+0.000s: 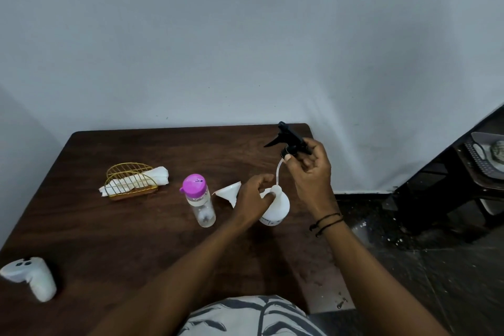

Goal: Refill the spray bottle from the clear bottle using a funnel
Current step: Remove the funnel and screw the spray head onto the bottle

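Note:
A white spray bottle (278, 206) stands on the dark wooden table (109, 226), and my left hand (252, 196) grips its shoulder. My right hand (311, 169) holds the black trigger spray head (289, 139) lifted above the bottle; its thin white dip tube (277, 173) still runs down into the neck. A white funnel (227, 191) lies on its side just left of my left hand. Further left stands the clear bottle (201, 203) with a pink cap on.
A gold wire holder (131, 184) with a white tissue sits at the back left. A white controller (30, 278) lies near the front left edge. The table's right edge drops to a dark floor, with a dark stand and grey basket (482, 158) at far right.

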A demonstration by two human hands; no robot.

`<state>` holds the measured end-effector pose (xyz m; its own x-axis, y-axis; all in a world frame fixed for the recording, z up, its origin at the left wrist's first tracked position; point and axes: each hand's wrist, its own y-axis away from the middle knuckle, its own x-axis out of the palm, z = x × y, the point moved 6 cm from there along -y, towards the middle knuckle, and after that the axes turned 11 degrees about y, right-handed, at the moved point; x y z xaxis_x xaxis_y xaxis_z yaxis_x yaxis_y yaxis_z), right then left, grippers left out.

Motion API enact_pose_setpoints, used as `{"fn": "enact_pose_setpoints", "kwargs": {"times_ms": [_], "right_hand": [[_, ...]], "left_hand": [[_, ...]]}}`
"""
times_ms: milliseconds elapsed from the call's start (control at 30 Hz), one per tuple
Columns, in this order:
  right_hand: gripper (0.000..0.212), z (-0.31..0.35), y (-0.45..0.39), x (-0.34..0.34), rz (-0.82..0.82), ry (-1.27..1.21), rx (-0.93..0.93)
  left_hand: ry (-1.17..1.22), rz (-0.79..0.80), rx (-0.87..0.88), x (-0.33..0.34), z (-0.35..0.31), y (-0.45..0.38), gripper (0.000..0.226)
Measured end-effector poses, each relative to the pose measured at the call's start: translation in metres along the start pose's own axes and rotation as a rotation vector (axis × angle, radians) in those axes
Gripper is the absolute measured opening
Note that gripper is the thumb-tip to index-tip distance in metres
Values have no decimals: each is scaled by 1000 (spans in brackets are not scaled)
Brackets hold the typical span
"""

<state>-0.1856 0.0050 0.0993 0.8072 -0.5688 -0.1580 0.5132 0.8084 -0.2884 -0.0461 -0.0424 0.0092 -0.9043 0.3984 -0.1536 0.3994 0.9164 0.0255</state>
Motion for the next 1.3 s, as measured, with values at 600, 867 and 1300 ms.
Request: {"fn": "enact_pose_setpoints", "kwargs": {"times_ms": [600, 867, 1300], "right_hand": [[33, -65, 26, 10, 232, 421, 123], [25, -51, 16, 28, 493, 831, 8], [8, -49, 0, 39, 664, 1019, 58]], "left_hand": [[-15, -35, 33, 12, 19, 3, 23], [-24, -65, -78, 15, 33, 5, 31], [133, -158, -33, 21, 34, 16, 30]]}}
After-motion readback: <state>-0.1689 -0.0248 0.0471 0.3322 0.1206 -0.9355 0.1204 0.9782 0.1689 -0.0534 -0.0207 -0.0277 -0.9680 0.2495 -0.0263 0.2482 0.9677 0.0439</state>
